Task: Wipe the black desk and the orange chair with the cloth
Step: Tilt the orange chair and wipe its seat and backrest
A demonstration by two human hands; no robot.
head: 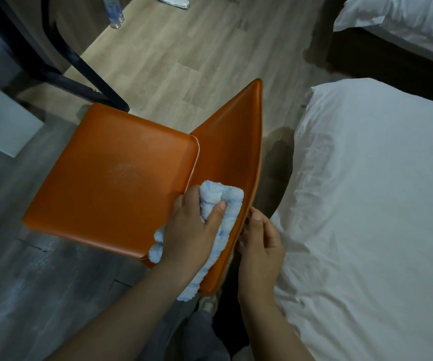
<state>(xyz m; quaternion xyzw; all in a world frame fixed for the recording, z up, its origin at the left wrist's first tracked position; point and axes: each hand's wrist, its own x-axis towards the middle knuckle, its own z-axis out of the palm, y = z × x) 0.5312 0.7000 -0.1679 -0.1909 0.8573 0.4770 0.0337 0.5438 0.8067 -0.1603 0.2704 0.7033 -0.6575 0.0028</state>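
Presently, the fluffy pale-blue cloth [221, 204] is gripped by the left hand [192, 230] and pressed on the orange plastic chair [111, 175] backrest, lower centre; its edge is pinched by the right hand [259, 241]; the seat appears unfinished.

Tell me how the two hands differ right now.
The left hand grips the light blue cloth and presses it against the front of the orange chair's backrest; the right hand carries no cloth. The left works the inner face, while the right holds the backrest's edge from behind. Both touch the backrest.
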